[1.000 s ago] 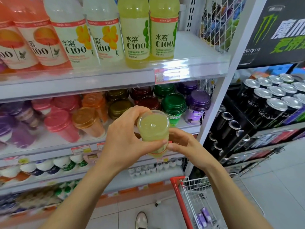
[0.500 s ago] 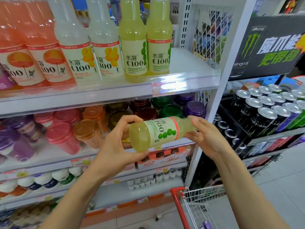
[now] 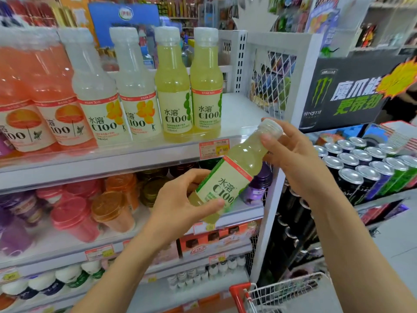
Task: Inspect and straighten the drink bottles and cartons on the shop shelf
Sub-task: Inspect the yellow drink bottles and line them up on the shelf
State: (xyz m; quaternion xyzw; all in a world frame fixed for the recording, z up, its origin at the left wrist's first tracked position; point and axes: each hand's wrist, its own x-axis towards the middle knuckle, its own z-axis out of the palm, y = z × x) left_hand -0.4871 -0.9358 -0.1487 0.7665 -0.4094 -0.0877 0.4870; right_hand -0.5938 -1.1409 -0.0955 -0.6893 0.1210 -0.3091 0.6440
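Before the shelf edge point(image 3: 112, 164), tilted bottle point(image 3: 228, 180) in left hand point(image 3: 178, 206) and right hand point(image 3: 295, 159).

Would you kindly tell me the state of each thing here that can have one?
Held green bottle: capped, tilted, cap up to the right, off the shelf.
Left hand: grips its lower body.
Right hand: holds its neck and cap.
Two green shelf bottles: upright, capped, labels forward.
Pale bottles: upright, capped.
Top shelf: bare gap right of the green bottles.
Cans: packed in rows.
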